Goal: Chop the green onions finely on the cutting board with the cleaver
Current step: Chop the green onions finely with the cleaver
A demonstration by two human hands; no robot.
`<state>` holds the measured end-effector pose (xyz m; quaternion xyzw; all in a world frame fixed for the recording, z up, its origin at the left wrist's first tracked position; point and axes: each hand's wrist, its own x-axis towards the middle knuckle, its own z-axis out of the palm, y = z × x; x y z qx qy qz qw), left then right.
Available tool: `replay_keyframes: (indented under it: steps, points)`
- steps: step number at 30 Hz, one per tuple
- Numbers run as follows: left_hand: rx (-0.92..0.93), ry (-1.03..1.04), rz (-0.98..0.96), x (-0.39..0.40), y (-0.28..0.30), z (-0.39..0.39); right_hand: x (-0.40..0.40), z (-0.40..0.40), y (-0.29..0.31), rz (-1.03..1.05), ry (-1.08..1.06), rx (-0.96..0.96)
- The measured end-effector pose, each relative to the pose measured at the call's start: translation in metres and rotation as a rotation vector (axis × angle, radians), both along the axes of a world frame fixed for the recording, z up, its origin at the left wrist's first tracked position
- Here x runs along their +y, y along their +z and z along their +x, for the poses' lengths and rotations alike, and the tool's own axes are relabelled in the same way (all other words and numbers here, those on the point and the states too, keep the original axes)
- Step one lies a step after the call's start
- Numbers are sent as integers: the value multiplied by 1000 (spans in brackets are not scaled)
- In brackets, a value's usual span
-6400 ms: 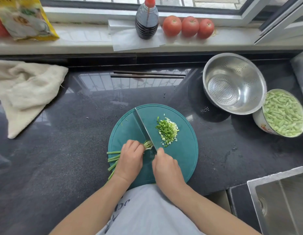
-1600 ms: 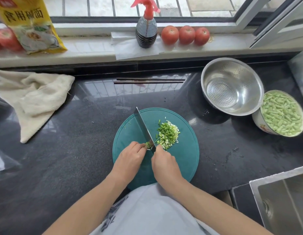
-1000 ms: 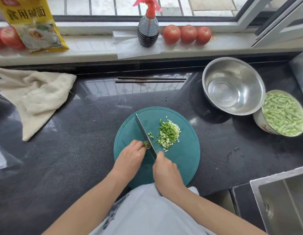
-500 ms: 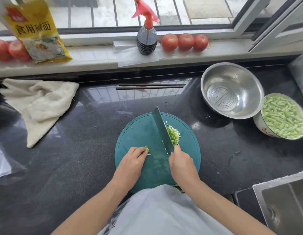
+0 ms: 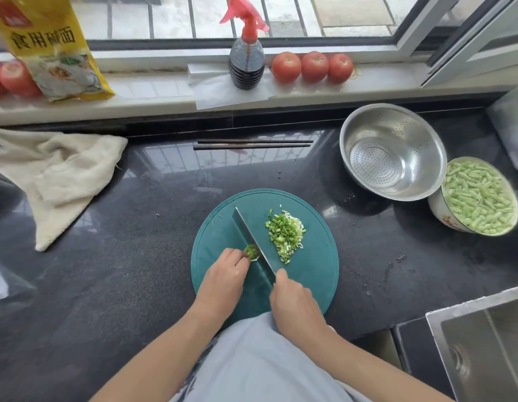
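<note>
A round teal cutting board [image 5: 312, 274] lies on the dark counter in front of me. A heap of chopped green onion [image 5: 286, 235] sits on its right half. My right hand [image 5: 295, 303] grips the handle of the cleaver [image 5: 249, 237], whose blade stands edge-down across the board, left of the heap. My left hand [image 5: 223, 281] pinches a short stub of green onion [image 5: 251, 252] with its fingertips, pressed against the blade's left side.
A steel colander [image 5: 392, 152] and a bowl of cut green beans [image 5: 481, 195] stand to the right. Chopsticks [image 5: 253, 144] lie behind the board, a beige cloth [image 5: 57, 175] at left, a sink [image 5: 484, 343] at lower right. A spray bottle [image 5: 246, 62] and tomatoes [image 5: 312, 66] sit on the sill.
The long stalks have shrunk to a short stub. Half a second ago the cleaver was raised and tilted over the heap; now it stands edge-down against the stub by my left fingertips.
</note>
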<state>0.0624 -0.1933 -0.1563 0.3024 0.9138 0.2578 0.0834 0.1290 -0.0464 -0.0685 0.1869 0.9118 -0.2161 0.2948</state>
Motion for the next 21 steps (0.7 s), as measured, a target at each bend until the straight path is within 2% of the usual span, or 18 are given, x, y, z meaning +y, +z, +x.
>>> replay_keyframes:
  steps: [7,12,17,21]
  points:
    - [56,-87,-8,-4,-1,-2,-10,-37,-15,8,-18,156]
    - [13,-39,18,-9,-3,5,10,-12,-7,27,-137,142]
    - [-28,12,10,-7,-5,3,5,7,5,-7,-1,74]
    - [-2,-15,10,-7,-2,1,-3,7,1,1,2,13]
